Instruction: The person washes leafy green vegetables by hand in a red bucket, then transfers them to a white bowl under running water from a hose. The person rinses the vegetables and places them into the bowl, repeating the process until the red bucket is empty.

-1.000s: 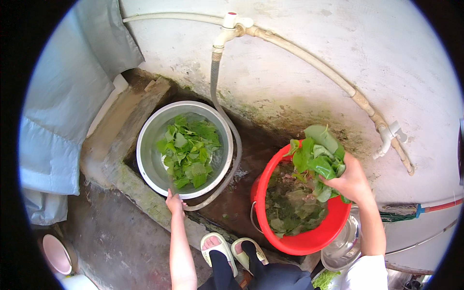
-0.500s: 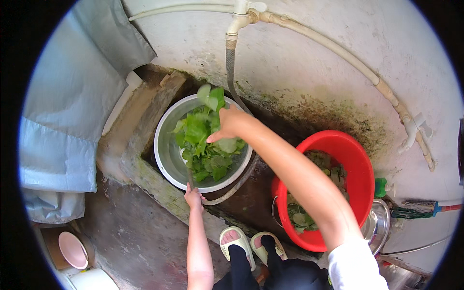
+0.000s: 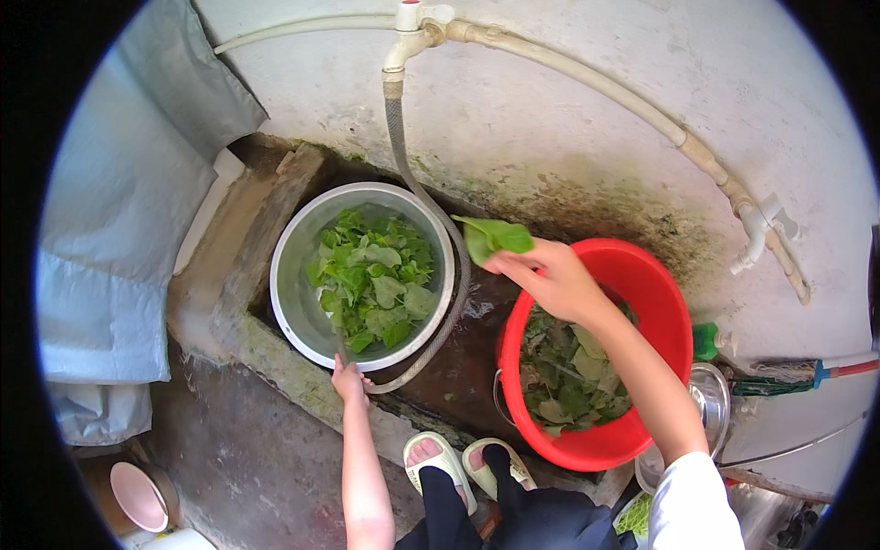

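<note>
My left hand [image 3: 349, 379] is closed round the end of a grey hose [image 3: 463, 284] at the near rim of a metal basin [image 3: 283, 298]. The hose end points into the basin over a heap of green leaves [image 3: 390, 284] lying in water. Between the basin and a red bucket [image 3: 667, 307], my right hand [image 3: 556, 282] pinches a green leaf [image 3: 493, 238], slightly blurred; whether it is a single leaf I cannot tell. Below that forearm, duller leaves [image 3: 573, 385] lie in the bucket, partly hidden by my arm.
The hose hangs from a tap [image 3: 410, 41] on the white wall pipe. A concrete ledge [image 3: 261, 357] borders the basin. A metal bowl [image 3: 710, 403], a green bottle [image 3: 705, 341] and a brush [image 3: 779, 378] lie right of the bucket. A grey sheet [image 3: 115, 229] hangs left.
My right hand has moved right from over the basin toward the bucket with a leaf in it. The heap in the basin has settled. My left hand keeps holding the hose.
</note>
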### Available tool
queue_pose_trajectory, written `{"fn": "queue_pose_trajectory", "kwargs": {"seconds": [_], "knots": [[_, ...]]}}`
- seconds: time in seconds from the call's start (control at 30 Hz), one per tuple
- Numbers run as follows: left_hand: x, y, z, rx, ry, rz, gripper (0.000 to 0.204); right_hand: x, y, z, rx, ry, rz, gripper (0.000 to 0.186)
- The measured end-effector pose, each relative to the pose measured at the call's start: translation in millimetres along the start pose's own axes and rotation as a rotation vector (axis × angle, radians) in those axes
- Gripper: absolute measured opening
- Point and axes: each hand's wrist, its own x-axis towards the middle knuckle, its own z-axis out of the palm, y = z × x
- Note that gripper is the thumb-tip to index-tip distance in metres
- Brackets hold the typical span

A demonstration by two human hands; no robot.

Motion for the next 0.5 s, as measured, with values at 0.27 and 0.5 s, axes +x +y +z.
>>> {"fn": "queue_pose_trajectory", "kwargs": {"seconds": [0.27,0.5], "knots": [[8.4,-0.7,-8.7,0.031,0.035,0.021,0.062,-147.2,19.8,-60.7,-0.136,0.089,0.426,0.017],[5.5,2.7,-6.0,0.024,0.031,0.022,0.061,-142.2,145.0,-22.8,-0.934,-0.175,0.941,0.107]]}}
